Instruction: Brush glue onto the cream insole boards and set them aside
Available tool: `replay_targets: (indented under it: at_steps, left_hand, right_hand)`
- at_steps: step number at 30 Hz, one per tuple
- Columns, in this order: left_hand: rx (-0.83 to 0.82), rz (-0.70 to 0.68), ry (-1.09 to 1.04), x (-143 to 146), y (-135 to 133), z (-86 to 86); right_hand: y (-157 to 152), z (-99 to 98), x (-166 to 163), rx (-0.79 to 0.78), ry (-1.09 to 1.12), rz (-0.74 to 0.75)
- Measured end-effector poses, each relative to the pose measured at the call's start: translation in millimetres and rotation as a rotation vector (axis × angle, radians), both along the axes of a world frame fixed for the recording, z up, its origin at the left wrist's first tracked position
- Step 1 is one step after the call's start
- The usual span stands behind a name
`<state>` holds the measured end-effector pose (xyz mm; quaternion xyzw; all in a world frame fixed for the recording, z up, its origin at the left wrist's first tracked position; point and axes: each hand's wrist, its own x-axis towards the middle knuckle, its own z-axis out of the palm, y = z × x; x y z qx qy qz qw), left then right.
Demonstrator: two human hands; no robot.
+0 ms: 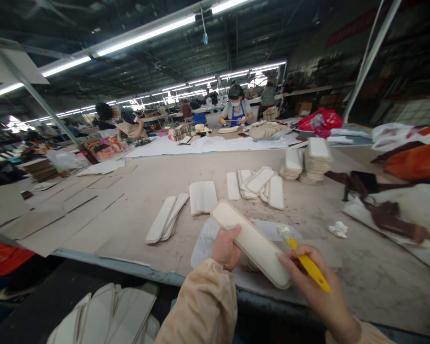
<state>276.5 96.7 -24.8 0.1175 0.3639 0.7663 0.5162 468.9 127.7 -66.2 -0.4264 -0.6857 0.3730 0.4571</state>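
My left hand (228, 246) is closed around the near side of a long pale panel (252, 241) with rounded ends and a tan edge, thumb on its face. The panel is tilted above the worktable. Between the fingers of my right hand (311, 272) is a yellow-handled brush (310, 267), its white-smeared bristles pointing away from me. Those fingertips also reach the panel's lower right end. Beneath the panel lies a whitish plastic sheet (204, 243), with more panels partly hidden under it.
Loose pale panels (261, 181) and two stacks (317, 160) stand farther back on the table (125, 215). A crumpled white wad (338, 229) lies at right, near brown straps (387, 217). More panels (107, 315) are heaped low at left. Two people (236, 112) work across the table.
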Motion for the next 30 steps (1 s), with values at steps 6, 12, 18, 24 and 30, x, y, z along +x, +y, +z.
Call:
replay_targets:
  at_steps: [6, 12, 18, 24, 30]
  left_hand:
    - [-0.017, -0.051, 0.004, 3, -2, -4.3]
    - [0.019, 0.004, 0.017, 2, 1, -4.9]
    - [0.021, 0.024, 0.031, 1, 2, -7.2]
    - [-0.016, 0.039, 0.023, -3, 2, -7.8]
    - [-0.035, 0.036, 0.011, -7, 3, -11.4]
  right_hand:
    - [4, 1.4, 3, 0.01, -0.028, -0.049]
    - [6, -0.6, 4, -0.006, -0.025, -0.057]
    - [4, -1.5, 3, 0.029, -0.008, -0.043]
    - [0, 12.4, 4, -0.029, 0.06, -0.044]
    - [0, 7.4, 5, -0.179, 0.211, 0.08]
